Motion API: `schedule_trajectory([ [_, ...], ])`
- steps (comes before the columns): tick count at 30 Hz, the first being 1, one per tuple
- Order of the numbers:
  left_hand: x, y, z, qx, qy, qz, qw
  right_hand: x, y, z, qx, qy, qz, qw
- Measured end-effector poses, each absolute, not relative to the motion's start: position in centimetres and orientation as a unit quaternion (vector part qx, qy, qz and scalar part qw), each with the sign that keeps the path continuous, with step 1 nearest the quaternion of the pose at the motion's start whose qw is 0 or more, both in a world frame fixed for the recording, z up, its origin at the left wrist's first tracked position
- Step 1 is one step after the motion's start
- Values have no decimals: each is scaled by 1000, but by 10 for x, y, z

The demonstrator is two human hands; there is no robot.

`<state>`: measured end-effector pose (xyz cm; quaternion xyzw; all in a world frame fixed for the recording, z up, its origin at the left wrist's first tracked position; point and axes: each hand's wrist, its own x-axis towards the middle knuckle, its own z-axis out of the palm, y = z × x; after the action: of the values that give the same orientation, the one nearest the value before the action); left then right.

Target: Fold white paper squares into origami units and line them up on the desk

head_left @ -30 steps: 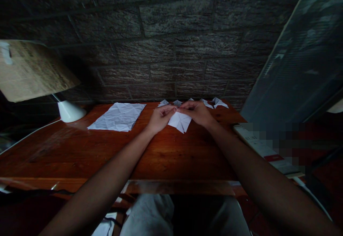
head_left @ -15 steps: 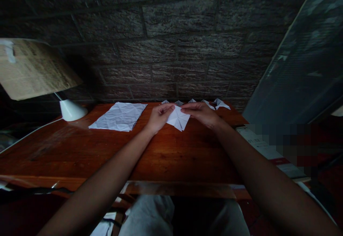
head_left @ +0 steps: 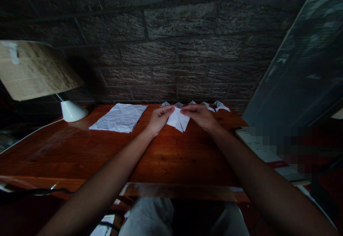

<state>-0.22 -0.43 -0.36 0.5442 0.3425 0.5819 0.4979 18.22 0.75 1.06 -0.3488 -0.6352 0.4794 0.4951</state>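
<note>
A small white folded paper (head_left: 178, 120) with creases meeting near its middle is held up over the table. My left hand (head_left: 160, 119) pinches its upper left corner between thumb and fingers. At the upper right corner, my right hand (head_left: 200, 115) grips the same paper, thumb below and fingers above. Beyond the hands, several folded paper pieces stand along the back edge, among them a white pointed one (head_left: 221, 106) at the right end; my fingers partly cover others. Left of my hands lies a stack of creased white sheets (head_left: 119, 117).
The wooden table (head_left: 171, 161) backs onto a dark brick wall (head_left: 187, 50). At the left stands a lamp (head_left: 72, 111) with a paper-covered shade, its cord trailing off the table. Right of the table are a white printed box or booklet (head_left: 264, 150) and a leaning grey panel (head_left: 292, 68).
Both hands keep their pinch on the folded paper, which has flattened slightly at its lower fold. The view has shifted a little, otherwise the scene stays the same.
</note>
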Motion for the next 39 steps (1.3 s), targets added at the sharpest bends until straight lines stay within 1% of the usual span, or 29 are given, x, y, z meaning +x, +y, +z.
schedule_trajectory([
  [4, 2, -7, -1, 530, 342, 594, 499, 180, 6, 10, -354, -644, 452, 506],
  [10, 4, -11, 0, 509, 340, 595, 522, 178, 3, 10, -334, -667, 447, 494],
  [18, 2, -10, 1, 510, 332, 602, 518, 178, -1, 13, -322, -656, 525, 435],
  [26, 2, -8, -2, 515, 349, 610, 491, 175, 0, 12, -314, -665, 511, 444],
  [34, 4, -9, -1, 493, 324, 608, 531, 170, 2, 8, -321, -662, 459, 498],
  [39, 4, -9, -1, 475, 320, 623, 532, 171, 0, 7, -332, -658, 479, 478],
])
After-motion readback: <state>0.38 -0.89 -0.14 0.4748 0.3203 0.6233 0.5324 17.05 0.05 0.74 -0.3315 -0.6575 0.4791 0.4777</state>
